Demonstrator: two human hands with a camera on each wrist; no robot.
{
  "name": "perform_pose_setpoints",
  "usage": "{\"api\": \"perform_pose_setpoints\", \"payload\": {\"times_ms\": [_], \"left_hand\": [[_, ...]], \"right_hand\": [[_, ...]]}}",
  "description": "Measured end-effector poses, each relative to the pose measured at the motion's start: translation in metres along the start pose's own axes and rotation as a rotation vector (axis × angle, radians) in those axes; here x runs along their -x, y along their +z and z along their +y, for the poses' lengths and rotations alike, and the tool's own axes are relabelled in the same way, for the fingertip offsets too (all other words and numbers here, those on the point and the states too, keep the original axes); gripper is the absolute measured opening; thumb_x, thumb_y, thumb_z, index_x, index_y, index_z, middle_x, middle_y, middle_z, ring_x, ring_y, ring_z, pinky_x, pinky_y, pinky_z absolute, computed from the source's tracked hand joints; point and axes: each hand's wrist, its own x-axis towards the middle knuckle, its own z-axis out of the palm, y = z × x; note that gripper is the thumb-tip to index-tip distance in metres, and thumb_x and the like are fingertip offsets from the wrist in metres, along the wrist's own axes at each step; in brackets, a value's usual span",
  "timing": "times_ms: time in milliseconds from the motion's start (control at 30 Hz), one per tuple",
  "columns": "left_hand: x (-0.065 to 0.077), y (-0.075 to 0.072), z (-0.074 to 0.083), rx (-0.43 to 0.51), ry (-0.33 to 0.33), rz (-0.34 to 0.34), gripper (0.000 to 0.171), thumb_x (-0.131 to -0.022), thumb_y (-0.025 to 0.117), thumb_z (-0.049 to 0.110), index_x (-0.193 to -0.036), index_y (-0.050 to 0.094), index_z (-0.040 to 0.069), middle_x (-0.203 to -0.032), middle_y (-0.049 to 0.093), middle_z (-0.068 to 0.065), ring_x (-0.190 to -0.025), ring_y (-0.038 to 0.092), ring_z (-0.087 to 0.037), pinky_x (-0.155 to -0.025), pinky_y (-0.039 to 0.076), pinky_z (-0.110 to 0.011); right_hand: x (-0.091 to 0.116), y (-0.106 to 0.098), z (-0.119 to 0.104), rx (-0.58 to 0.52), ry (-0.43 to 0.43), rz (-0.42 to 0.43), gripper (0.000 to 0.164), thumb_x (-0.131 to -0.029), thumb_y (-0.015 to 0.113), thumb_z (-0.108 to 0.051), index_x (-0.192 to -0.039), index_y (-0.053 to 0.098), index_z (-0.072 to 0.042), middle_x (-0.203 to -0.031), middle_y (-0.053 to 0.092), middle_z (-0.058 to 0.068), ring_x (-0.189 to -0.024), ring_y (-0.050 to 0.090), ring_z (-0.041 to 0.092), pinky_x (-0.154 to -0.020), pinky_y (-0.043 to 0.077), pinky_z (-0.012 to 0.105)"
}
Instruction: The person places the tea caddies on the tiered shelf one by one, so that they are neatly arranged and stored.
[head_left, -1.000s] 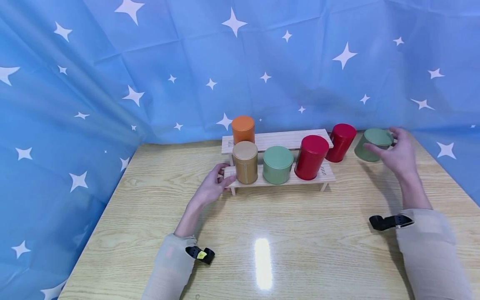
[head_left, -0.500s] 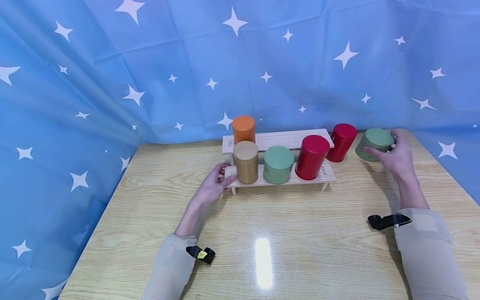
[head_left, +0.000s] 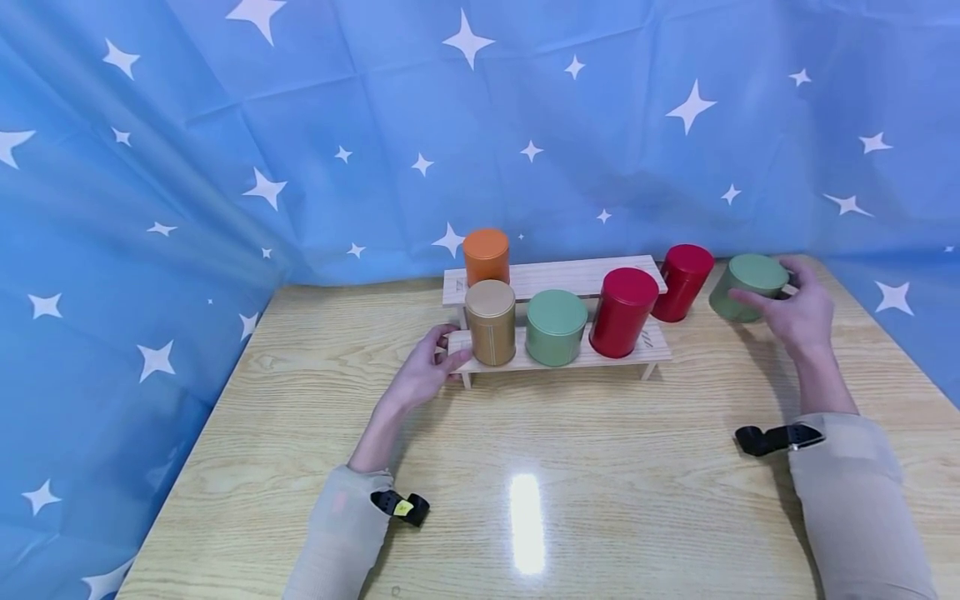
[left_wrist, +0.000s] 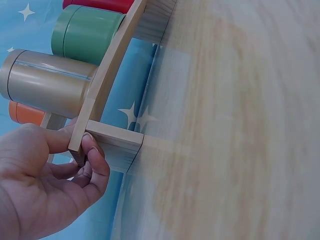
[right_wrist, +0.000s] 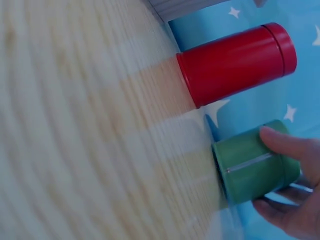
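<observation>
My left hand [head_left: 422,371] grips the left end of the lower board of a two-tier wooden rack [head_left: 555,364]; in the left wrist view its thumb lies over the board [left_wrist: 79,131] and the fingers curl beneath. On that lower tier stand a tan tin [head_left: 491,325], a green tin [head_left: 557,327] and a red tin [head_left: 623,312]. An orange tin [head_left: 486,257] is on the upper tier's left end. At the far right my right hand [head_left: 804,310] holds a second green tin [right_wrist: 255,167] around its side, thumb on one side, fingers on the other.
Another red tin [head_left: 681,283] stands on the wooden table [head_left: 637,483] between the rack and the right-hand green tin. Behind everything hangs a blue cloth [head_left: 390,117] with white stars, close to the table's back edge.
Between the frames my right hand has shifted slightly and its fingers lie closer around the green tin. The left hand and the rack stay where they were.
</observation>
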Motion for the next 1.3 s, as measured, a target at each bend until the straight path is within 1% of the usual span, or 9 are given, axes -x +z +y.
{"api": "perform_pose_setpoints", "payload": {"times_ms": [100,300,400,533,667,800,967,1100,1300], "left_hand": [[-0.001,0.000,-0.001,0.002,0.001,-0.002,0.050,-0.102,0.061,0.009,-0.146,0.041,-0.001,-0.106,0.035,-0.012,-0.077,0.044,-0.015,-0.078,0.061,-0.032],[-0.001,-0.001,-0.001,0.003,-0.002,-0.009,0.050,-0.102,0.061,0.010,-0.146,0.040,-0.002,-0.107,0.034,-0.012,-0.077,0.043,-0.014,-0.081,0.061,-0.034],[0.000,-0.001,0.000,0.001,-0.002,-0.009,0.051,-0.102,0.061,0.010,-0.147,0.040,-0.003,-0.107,0.033,-0.011,-0.076,0.043,-0.014,-0.082,0.061,-0.036],[0.001,-0.001,0.000,-0.006,-0.007,-0.006,0.052,-0.102,0.061,0.011,-0.147,0.039,-0.002,-0.106,0.032,-0.011,-0.076,0.042,-0.014,-0.083,0.061,-0.037],[0.001,-0.001,0.000,-0.009,-0.024,0.002,0.053,-0.102,0.062,0.013,-0.148,0.039,-0.001,-0.107,0.032,-0.010,-0.079,0.041,-0.015,-0.082,0.061,-0.034],[0.000,0.000,-0.001,-0.003,-0.030,0.004,0.053,-0.102,0.062,0.013,-0.148,0.039,0.000,-0.107,0.032,-0.009,-0.080,0.041,-0.016,-0.081,0.061,-0.032],[0.000,0.000,-0.001,0.003,-0.018,-0.002,0.054,-0.102,0.062,0.011,-0.148,0.038,-0.002,-0.106,0.031,-0.010,-0.079,0.040,-0.015,-0.082,0.061,-0.032],[0.000,0.000,0.000,0.007,-0.013,-0.004,0.054,-0.102,0.062,0.012,-0.148,0.038,-0.002,-0.106,0.031,-0.010,-0.079,0.040,-0.015,-0.082,0.061,-0.033],[0.000,-0.001,-0.001,-0.007,-0.008,-0.002,0.054,-0.102,0.062,0.013,-0.148,0.038,-0.002,-0.106,0.032,-0.010,-0.077,0.041,-0.014,-0.083,0.061,-0.033]], "right_hand": [[0.001,-0.002,-0.004,-0.031,0.001,0.018,0.081,-0.085,0.082,-0.036,-0.154,0.042,-0.024,-0.151,0.041,0.004,-0.123,0.048,0.017,-0.076,0.043,0.003],[0.004,-0.008,-0.017,-0.051,-0.019,0.035,0.090,-0.088,0.080,-0.032,-0.160,0.028,-0.022,-0.163,0.028,0.011,-0.136,0.045,0.026,-0.079,0.043,0.001],[0.005,-0.010,-0.024,-0.055,-0.037,0.063,0.088,-0.087,0.081,-0.031,-0.159,0.030,-0.025,-0.161,0.031,0.007,-0.135,0.047,0.024,-0.077,0.043,0.001],[0.011,-0.013,-0.036,-0.089,-0.060,0.104,0.083,-0.087,0.081,-0.027,-0.157,0.036,-0.026,-0.156,0.040,0.004,-0.126,0.053,0.012,-0.077,0.043,0.002],[0.016,-0.015,-0.047,-0.153,-0.094,0.138,0.078,-0.086,0.083,-0.021,-0.153,0.043,-0.027,-0.144,0.050,-0.003,-0.111,0.055,0.003,-0.080,0.043,0.004],[0.021,-0.016,-0.058,-0.208,-0.135,0.165,0.074,-0.083,0.085,-0.017,-0.148,0.051,-0.028,-0.133,0.054,-0.009,-0.101,0.056,0.000,-0.082,0.045,0.007],[0.027,-0.016,-0.074,-0.278,-0.182,0.174,0.073,-0.080,0.087,-0.010,-0.144,0.056,-0.027,-0.132,0.056,-0.009,-0.104,0.059,0.004,-0.092,0.048,0.010],[0.033,-0.016,-0.087,-0.306,-0.212,0.176,0.074,-0.079,0.086,-0.006,-0.144,0.056,-0.026,-0.134,0.056,-0.007,-0.110,0.059,0.006,-0.102,0.046,0.014],[0.045,-0.011,-0.107,-0.319,-0.288,0.177,0.073,-0.080,0.085,-0.004,-0.144,0.056,-0.022,-0.134,0.057,-0.004,-0.111,0.059,0.007,-0.103,0.046,0.015]]}}
